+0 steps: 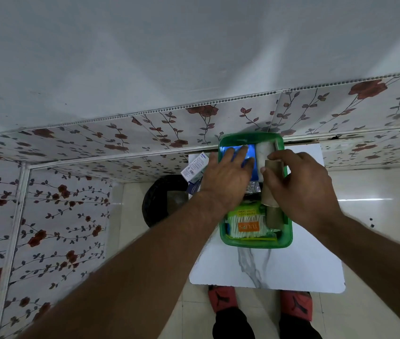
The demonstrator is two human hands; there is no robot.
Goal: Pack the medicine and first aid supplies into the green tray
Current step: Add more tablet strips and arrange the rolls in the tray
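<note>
Both hands are working inside the green tray [255, 242], which is sitting centre-right of frame on a white marble-look board [267, 267].

Left hand [226, 174] is lying flat, fingers spread, palm down on a blue pack [252, 152] in the tray's far end; not clamped on anything, just pressing. Right hand [301, 182] is curled w/ thumb and fingers closing round a brown roll [271, 184] along the tray's right side. The grip looks closed on it, though the palm is hiding most of the contact.

A white gauze roll [264, 150] is sitting at the far right corner, just beside the blue pack. A cotton-swab pack [246, 225] is filling the near end, w/ a second brown roll [275, 217] just beside it. Something foil-like is showing between the hands, too hidden to name. Two small boxes [195, 167] are waiting outside the tray, at its left, partly under the left wrist.

Handling, as a guess: the rolls are probably light and soft, squashing a bit, so hold round the middle, not the ends. Swab pack is likely light and crinkly, slippery film, so pinch an edge. Boxes are light, stiff card; grip across the short sides. Tray is getting crowded; boxes will prob need laying flat on top.
</note>
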